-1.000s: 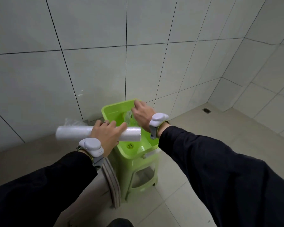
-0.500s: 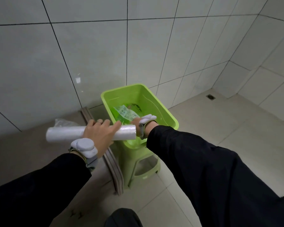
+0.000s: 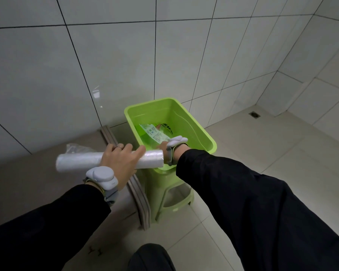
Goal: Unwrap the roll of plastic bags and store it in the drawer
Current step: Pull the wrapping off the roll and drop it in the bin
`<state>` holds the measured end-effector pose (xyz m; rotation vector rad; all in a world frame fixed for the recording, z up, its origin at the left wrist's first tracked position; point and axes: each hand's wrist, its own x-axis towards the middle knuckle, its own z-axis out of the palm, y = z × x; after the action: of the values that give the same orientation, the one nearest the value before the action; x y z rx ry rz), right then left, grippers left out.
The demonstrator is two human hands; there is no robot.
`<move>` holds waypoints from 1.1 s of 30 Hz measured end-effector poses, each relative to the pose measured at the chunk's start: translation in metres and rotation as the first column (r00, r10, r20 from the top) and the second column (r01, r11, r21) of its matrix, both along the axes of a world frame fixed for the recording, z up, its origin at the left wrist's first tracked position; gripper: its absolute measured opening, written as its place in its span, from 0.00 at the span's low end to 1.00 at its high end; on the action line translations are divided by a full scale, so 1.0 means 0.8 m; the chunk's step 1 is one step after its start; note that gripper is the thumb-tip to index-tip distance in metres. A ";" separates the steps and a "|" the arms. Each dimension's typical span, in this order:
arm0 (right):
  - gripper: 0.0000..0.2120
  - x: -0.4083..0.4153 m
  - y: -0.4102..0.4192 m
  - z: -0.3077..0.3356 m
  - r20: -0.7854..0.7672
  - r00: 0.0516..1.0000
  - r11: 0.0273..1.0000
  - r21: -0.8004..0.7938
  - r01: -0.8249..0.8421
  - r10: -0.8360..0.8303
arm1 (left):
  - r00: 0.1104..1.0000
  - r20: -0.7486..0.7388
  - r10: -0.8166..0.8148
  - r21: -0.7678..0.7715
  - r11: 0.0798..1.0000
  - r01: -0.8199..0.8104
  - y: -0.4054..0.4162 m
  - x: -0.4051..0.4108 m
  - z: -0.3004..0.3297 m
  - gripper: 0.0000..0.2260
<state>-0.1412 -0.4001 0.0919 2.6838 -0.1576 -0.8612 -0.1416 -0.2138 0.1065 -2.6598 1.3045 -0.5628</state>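
My left hand [image 3: 121, 161] is shut around the middle of a white roll of plastic bags [image 3: 76, 162], held level and crosswise in front of me. Behind the roll's right end, my right hand [image 3: 162, 147] reaches down into a green plastic basin [image 3: 205, 133]. Only the wrist and the edge of that hand show, so its grip is hidden. A clear wrapper with a printed green-and-white label [image 3: 155, 133] lies on the basin's bottom, just beyond the right hand.
The basin sits on a green plastic stool [image 3: 176, 194] against a white tiled wall [image 3: 115, 65]. A grey raised strip [image 3: 140, 198] runs along the floor left of the stool. Crumpled clear plastic [image 3: 74, 148] lies beyond the roll. A floor drain [image 3: 253, 114] is far right.
My right hand has gone from above the basin down into it, and the label wrapper now lies on the basin's bottom. The roll has stayed in my left hand.
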 end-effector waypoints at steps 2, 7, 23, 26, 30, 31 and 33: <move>0.24 -0.005 0.004 0.009 0.011 1.000 1.000 0.003 -0.024 0.024 | 1.000 0.004 0.012 -0.011 1.000 -0.012 0.001 -0.003 0.004 0.29; 0.14 -0.011 0.013 0.013 0.075 0.976 0.963 0.191 0.189 -0.206 | 1.000 0.014 0.005 -0.006 1.000 -0.005 0.004 -0.008 0.007 0.29; 0.18 0.000 -0.005 0.051 0.327 0.939 0.974 0.225 0.030 -0.105 | 0.999 0.036 0.021 -0.026 0.999 -0.020 0.014 -0.018 0.033 0.31; 0.15 -0.020 0.021 0.092 0.192 0.981 0.999 0.052 0.016 -0.026 | 0.998 0.055 0.025 -0.038 0.999 -0.023 0.020 -0.024 0.049 0.30; 0.06 -0.041 0.034 0.149 0.224 0.970 0.993 0.054 -0.106 0.091 | 0.997 0.065 0.037 -0.051 0.998 -0.034 0.030 -0.038 0.078 0.29; 0.04 -0.044 0.037 0.161 0.225 0.969 0.993 0.045 -0.110 0.097 | 0.997 0.067 0.042 -0.057 0.998 -0.038 0.032 -0.042 0.086 0.29; 0.09 -0.053 0.046 0.183 0.284 0.955 0.994 0.043 -0.096 0.080 | 0.995 0.080 0.053 -0.068 0.997 -0.048 0.040 -0.051 0.103 0.28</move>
<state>-0.1833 -0.3634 0.2384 2.8312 -0.0777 -0.4591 -0.1826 -0.1822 0.1893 -2.6821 1.2136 -0.7122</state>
